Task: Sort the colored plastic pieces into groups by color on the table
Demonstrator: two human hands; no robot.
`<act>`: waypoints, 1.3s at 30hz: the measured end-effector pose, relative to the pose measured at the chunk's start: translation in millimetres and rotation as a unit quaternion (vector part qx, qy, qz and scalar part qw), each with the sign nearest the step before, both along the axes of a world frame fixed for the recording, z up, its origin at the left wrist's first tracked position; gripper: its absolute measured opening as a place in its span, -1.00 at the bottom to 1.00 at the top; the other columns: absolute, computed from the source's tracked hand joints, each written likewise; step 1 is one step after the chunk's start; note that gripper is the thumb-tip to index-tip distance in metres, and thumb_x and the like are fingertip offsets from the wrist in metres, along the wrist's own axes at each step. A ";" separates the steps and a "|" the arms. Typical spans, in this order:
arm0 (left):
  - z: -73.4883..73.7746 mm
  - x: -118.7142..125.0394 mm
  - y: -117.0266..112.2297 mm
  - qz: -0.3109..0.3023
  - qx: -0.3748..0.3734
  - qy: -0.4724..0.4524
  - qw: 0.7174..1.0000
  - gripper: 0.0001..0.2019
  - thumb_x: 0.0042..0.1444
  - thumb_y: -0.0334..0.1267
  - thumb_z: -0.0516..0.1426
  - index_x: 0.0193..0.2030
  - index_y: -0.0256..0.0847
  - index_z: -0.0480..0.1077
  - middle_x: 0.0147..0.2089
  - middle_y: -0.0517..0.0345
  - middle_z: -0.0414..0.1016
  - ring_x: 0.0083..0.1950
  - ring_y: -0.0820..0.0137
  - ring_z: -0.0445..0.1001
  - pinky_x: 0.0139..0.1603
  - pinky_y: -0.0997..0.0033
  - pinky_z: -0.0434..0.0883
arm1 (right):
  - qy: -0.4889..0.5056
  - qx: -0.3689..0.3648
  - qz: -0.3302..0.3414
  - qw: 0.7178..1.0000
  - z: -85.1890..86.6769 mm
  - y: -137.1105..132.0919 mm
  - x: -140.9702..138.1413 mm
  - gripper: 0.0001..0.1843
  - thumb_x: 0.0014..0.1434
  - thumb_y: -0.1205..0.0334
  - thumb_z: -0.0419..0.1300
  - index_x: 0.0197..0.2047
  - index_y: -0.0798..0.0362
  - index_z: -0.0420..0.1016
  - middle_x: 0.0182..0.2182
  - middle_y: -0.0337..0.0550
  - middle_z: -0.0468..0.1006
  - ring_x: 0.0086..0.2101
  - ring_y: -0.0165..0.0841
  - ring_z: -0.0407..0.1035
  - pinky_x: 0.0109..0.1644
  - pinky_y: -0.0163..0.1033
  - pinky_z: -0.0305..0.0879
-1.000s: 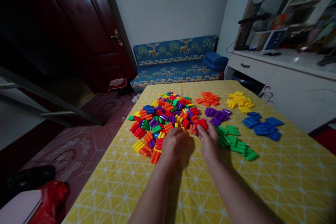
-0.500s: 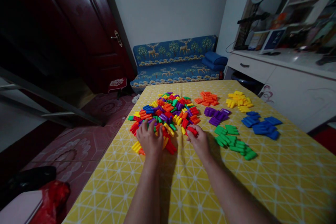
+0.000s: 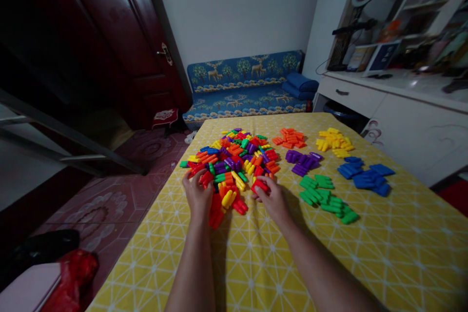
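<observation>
Pieces (image 3: 234,148) of mixed colours lie heaped at the centre of the frame on the yellow-covered bench (image 3: 266,263). Just right of the heap's near edge, the right hand (image 3: 272,197) is closed, pinching a red block (image 3: 260,185) between thumb and fingers. At the heap's left edge, the left hand (image 3: 197,194) is half curled about more red pieces; its fingers partly hide them, so I cannot tell whether it grips any. Right of centre lie single-colour piles: orange (image 3: 290,138), yellow (image 3: 333,141), purple (image 3: 303,162), blue (image 3: 365,174) and green (image 3: 327,197).
</observation>
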State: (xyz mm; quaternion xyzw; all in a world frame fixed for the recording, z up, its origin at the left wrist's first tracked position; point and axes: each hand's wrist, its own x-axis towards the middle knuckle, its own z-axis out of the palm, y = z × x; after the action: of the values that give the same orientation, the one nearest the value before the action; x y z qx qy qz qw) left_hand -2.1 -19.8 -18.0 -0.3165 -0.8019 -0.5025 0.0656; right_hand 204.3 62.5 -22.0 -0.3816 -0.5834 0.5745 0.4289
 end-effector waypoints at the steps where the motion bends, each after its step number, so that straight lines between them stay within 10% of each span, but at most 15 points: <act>1: 0.3 0.3 1.5 -0.027 0.027 -0.009 0.999 -0.70 0.00 -0.36 0.24 -0.07 -0.16 0.54 0.15 -0.03 0.31 -0.19 0.39 0.52 -0.20 0.34 0.56 | 0.004 -0.004 0.009 1.000 -0.5 -0.9 -0.8 -0.56 -0.03 0.03 0.21 -0.10 0.07 0.45 -0.36 -0.16 0.55 -0.49 -0.32 0.49 -0.38 -0.20 0.47; 13: 18.8 66.7 14.9 -0.337 0.046 -0.041 0.940 -0.77 0.06 -0.46 0.14 -0.18 -0.21 0.58 -0.19 0.06 0.64 -0.18 0.34 0.61 -0.15 0.40 0.54 | -0.041 0.083 0.002 0.996 -7.3 6.0 0.0 -0.56 0.01 0.09 0.19 -0.03 0.06 0.50 -0.06 -0.01 0.54 -0.12 -0.17 0.47 0.01 -0.01 0.45; 25: 16.9 84.2 16.2 -0.369 0.029 -0.078 0.926 -0.71 0.13 -0.47 0.11 -0.06 -0.23 0.54 -0.11 0.02 0.65 -0.08 0.28 0.60 -0.03 0.33 0.48 | -0.014 0.099 0.063 0.993 1.1 -0.6 2.3 -0.61 0.07 0.10 0.23 -0.02 0.02 0.49 -0.11 -0.08 0.59 -0.12 -0.24 0.48 0.02 -0.10 0.41; 33: 12.6 86.6 18.9 -0.332 -0.038 0.032 0.942 -0.79 0.22 -0.36 0.10 -0.07 -0.24 0.51 -0.11 -0.04 0.62 -0.13 0.26 0.57 -0.10 0.29 0.46 | -0.015 0.042 -0.005 0.999 7.3 -2.2 3.9 -0.65 0.07 -0.05 0.23 -0.20 0.03 0.42 -0.48 -0.26 0.46 -0.59 -0.42 0.31 -0.50 -0.30 0.30; 39: 9.2 86.1 19.8 -0.335 -0.033 0.054 0.940 -0.82 0.26 -0.31 0.08 -0.16 -0.17 0.54 -0.16 0.03 0.60 -0.15 0.31 0.56 -0.12 0.34 0.45 | 0.087 0.007 -0.100 0.991 28.0 -2.0 19.5 -0.61 0.09 -0.11 0.26 -0.22 0.03 0.40 -0.43 -0.24 0.50 -0.52 -0.44 0.34 -0.48 -0.34 0.33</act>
State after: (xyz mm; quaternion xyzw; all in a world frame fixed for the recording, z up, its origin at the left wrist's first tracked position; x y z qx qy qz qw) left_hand 84.0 0.0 -8.9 -0.5952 -0.6609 -0.4512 -0.0737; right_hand 223.8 60.6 6.0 -0.3837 -0.5067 0.5554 0.5363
